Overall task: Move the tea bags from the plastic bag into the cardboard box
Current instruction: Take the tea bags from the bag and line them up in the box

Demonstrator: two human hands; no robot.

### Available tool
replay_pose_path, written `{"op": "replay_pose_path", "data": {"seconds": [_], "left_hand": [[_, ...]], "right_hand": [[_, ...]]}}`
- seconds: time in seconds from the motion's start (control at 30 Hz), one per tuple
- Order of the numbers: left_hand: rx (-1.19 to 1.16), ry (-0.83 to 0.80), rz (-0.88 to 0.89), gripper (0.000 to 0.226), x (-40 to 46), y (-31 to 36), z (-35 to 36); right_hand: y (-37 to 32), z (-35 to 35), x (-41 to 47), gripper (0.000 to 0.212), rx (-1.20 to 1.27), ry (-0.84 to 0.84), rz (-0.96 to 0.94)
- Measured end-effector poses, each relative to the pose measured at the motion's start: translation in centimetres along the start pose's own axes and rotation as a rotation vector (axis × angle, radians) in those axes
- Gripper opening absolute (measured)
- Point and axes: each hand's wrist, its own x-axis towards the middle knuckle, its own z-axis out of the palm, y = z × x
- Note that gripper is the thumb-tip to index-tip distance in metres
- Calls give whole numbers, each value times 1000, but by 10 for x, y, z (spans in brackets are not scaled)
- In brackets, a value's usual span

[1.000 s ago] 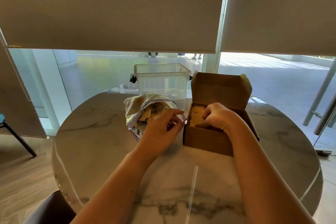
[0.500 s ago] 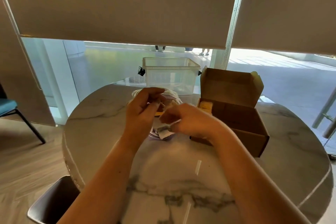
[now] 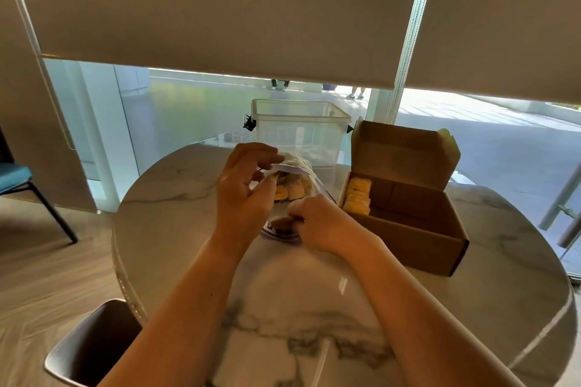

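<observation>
A clear plastic bag [image 3: 297,174] with a purple zip edge stands at the table's middle, its mouth facing me, with yellow and cream tea bags [image 3: 290,190] inside. My left hand [image 3: 243,190] pinches the bag's upper rim and holds the mouth up. My right hand [image 3: 317,225] grips the lower rim, fingers curled at the opening. To the right sits the open cardboard box [image 3: 418,237], lid up, with a row of yellow tea bags [image 3: 356,198] standing at its left end.
An empty clear plastic tub [image 3: 298,132] stands behind the bag at the round marble table's [image 3: 314,308] far edge. A dark chair back [image 3: 88,345] is at the near left. A window with lowered blinds lies beyond.
My right hand left the cardboard box and came to the bag's lower rim. My left hand lifted the upper rim, opening the mouth wider. The view shifted left.
</observation>
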Motion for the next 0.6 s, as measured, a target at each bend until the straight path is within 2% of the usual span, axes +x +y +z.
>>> {"op": "replay_pose_path", "data": {"seconds": [0.1,0.2,0.33,0.5,0.57,0.6], "left_hand": [[62,-40,36,35,-1,-4,0],[29,-122,-18,29,-3,-2,3],[-10,-152,27,17,-5,1,6],[8,-197,-41,21,-7,1,11],[23,-226,-1,19,-9,4,13],[44,-245,34,17,-10,5,15]], "right_hand": [[1,-11,-7,17,246,89,-3],[0,-26,-18,5,578,138,47],[6,-44,-29,7,914,270,87],[32,-61,-36,10,1284,466,156],[51,-65,-36,11,1351,592,235],[63,-65,-34,12,1288,653,307]]}}
